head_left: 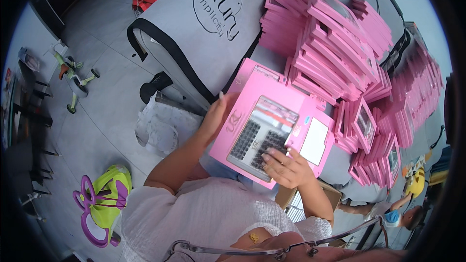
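Note:
A pink box of false-eyelash clusters [225, 151] is held tilted before my body. Its clear window shows rows of black lashes, and a white panel [314, 138] fills part of its right portion. My left hand [217, 116] grips the box's left edge, the thumb showing and the other fingers hidden. Across the lower right of the window lie the fingers of my right hand [286, 167], slightly bent and resting on the front. Another pink box [248, 69] shows just behind the upper edge of the held one.
Tall stacks of similar pink boxes [335, 48] lean on the grey covered table [179, 29]. A white plastic bag [158, 126] is at my left, with an open carton [330, 196] at my right. On the floor stand a green ride-on toy [109, 196] and a tricycle [73, 80]. A child [383, 213] is at the right.

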`<state>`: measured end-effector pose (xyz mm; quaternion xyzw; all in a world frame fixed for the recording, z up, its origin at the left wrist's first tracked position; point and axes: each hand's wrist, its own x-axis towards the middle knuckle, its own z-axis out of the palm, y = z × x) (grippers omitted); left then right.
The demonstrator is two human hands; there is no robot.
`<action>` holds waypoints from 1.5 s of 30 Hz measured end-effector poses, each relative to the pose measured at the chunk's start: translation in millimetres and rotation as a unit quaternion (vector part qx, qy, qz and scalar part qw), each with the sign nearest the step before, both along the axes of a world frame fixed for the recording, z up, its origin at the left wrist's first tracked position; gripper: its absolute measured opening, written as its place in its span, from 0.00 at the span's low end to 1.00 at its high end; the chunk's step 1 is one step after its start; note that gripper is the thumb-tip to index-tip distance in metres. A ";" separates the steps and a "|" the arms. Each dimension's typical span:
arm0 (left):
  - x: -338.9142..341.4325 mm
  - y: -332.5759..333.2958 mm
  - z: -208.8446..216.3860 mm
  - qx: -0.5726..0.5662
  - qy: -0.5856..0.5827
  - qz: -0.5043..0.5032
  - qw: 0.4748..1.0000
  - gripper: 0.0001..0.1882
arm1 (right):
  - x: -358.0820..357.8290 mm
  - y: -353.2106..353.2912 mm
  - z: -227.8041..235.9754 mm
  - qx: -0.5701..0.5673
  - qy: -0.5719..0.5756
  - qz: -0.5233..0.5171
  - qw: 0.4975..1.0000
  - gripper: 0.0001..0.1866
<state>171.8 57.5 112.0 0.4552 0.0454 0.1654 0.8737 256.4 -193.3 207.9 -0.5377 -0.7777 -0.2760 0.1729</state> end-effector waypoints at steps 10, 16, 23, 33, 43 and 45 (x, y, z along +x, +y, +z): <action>-26.1 -37.6 -13.8 0.202 -0.030 0.123 0.971 0.32 | -11.6 -9.4 -60.1 0.074 0.770 -0.099 0.626 0.34; -23.5 -51.9 -31.8 0.253 -0.090 0.110 0.957 0.31 | -12.8 -8.3 -93.0 0.133 0.734 -0.164 0.646 0.37; -19.6 -64.0 -19.4 0.223 -0.072 0.150 0.960 0.06 | -16.0 -6.6 -92.7 0.201 0.710 -0.135 0.661 0.14; -19.3 -74.5 15.8 0.455 -0.043 0.244 0.855 0.12 | -21.8 5.9 -47.8 0.258 0.508 -0.347 0.745 0.06; -36.2 -53.1 30.6 0.550 -0.031 0.069 0.832 0.20 | -49.9 11.0 -8.3 -0.069 0.260 -0.410 0.872 0.17; -39.6 -56.7 34.6 0.466 0.002 0.068 0.882 0.17 | -52.6 15.7 -6.3 -0.064 0.266 -0.415 0.868 0.18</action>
